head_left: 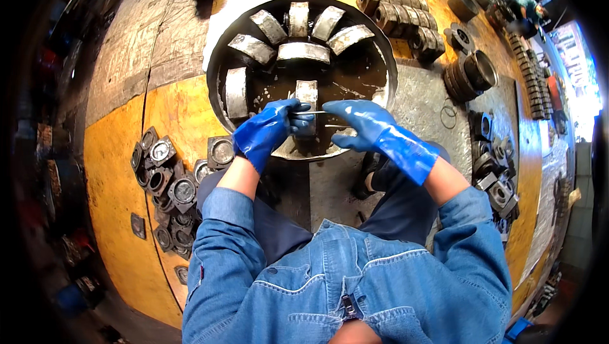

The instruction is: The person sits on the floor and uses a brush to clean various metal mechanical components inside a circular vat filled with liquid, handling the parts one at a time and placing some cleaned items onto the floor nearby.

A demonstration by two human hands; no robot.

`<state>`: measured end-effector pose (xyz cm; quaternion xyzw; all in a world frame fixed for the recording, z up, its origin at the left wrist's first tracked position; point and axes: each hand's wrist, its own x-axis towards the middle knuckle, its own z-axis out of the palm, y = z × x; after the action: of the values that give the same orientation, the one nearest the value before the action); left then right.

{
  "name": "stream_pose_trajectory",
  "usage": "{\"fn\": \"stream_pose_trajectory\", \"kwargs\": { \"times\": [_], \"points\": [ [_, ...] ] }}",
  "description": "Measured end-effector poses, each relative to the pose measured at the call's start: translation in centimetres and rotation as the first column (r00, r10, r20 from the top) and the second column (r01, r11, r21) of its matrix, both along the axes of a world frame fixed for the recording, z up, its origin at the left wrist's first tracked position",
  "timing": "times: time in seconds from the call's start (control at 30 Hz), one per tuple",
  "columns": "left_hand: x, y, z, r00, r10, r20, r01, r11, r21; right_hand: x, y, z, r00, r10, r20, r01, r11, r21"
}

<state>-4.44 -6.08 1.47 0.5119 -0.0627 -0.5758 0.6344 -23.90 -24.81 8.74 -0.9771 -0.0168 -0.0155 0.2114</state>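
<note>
Both my hands wear blue rubber gloves above a round, dark-rimmed pan (392, 84) with brownish liquid. My left hand (266, 129) is closed on a thin, light, rod-like piece (312, 112), which runs level toward the right. At its far end are the fingertips of my right hand (365, 125); that hand's fingers stretch out, with the thumb held apart below. Whether the fingertips touch the piece I cannot tell. Just behind my hands a curved metal block (306, 92) stands in the pan. Several similar blocks form an arc, around a crosswise curved block (303, 52).
Square metal parts with round openings (184, 190) lie heaped at left. Ribbed cylindrical parts (403, 17) line the back right, near metal rings (480, 71). More dark parts (501, 195) lie at right. Thin rings (448, 116) rest on the floor. Another person (526, 11) is far right.
</note>
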Motion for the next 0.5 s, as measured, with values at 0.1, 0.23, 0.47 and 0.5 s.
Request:
{"fn": "stream_pose_trajectory", "kwargs": {
  "times": [0.1,0.23,0.47,0.5],
  "points": [
    [0.7,-0.2,0.9,0.996,-0.037,-0.079,0.036,0.999,-0.008,2.3,1.7,1.4,0.967,-0.116,-0.227,0.089,0.988,-0.128],
    [1.3,-2.3,1.3,0.853,0.02,0.521,-0.105,0.985,0.134,2.6,-1.0,-4.0,0.902,-0.427,0.06,0.422,0.903,0.076],
    [-4.7,-4.6,-0.1,0.079,-0.488,0.869,-0.338,0.807,0.484,5.2,-7.1,-4.4,0.591,-0.535,-0.603,0.691,0.722,0.037],
    [-4.1,-3.7,-2.2,0.081,-0.474,0.877,-0.365,0.804,0.469,5.7,-6.0,-4.8,0.621,-0.43,-0.656,0.625,0.776,0.084]
  ]
}}
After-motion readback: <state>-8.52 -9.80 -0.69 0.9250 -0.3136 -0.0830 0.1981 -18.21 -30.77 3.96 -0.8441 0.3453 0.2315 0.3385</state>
